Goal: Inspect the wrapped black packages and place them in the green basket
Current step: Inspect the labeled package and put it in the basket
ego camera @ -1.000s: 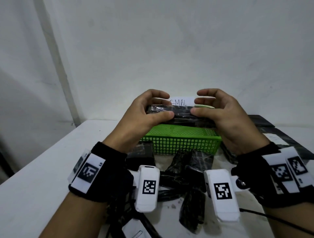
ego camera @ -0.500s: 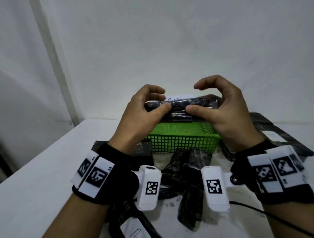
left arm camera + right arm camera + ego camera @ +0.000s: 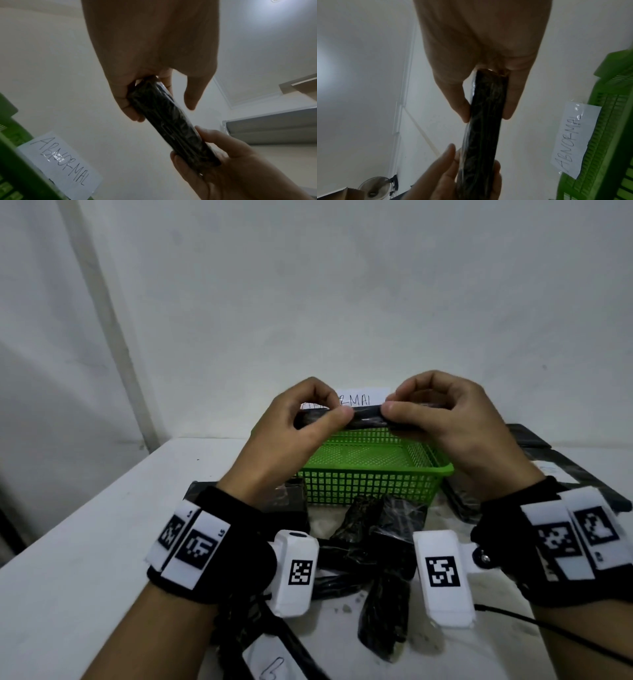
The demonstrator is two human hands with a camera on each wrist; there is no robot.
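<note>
A flat black package [image 3: 368, 416] wrapped in clear film is held edge-on above the green basket [image 3: 373, 482]. My left hand [image 3: 310, 419] pinches its left end between thumb and curled fingers. My right hand [image 3: 424, 414] pinches its right end the same way. In the left wrist view the package [image 3: 173, 127] runs from my left hand [image 3: 145, 94] down to the right hand. The right wrist view shows the package [image 3: 484, 128] between my right hand's [image 3: 488, 94] thumb and fingers. The basket's mesh floor shows bare.
Several more wrapped black packages [image 3: 380, 542] lie on the white table [image 3: 85, 559] in front of the basket, others flat at the right [image 3: 565, 470]. A paper label reading ABNORMAL [image 3: 58, 159] hangs on the wall behind the basket. A black cable [image 3: 548, 628] trails at lower right.
Both hands have turned the package edge-on and lifted it a little above the basket. The right fingers, raised off it half a second ago, now curl onto it again.
</note>
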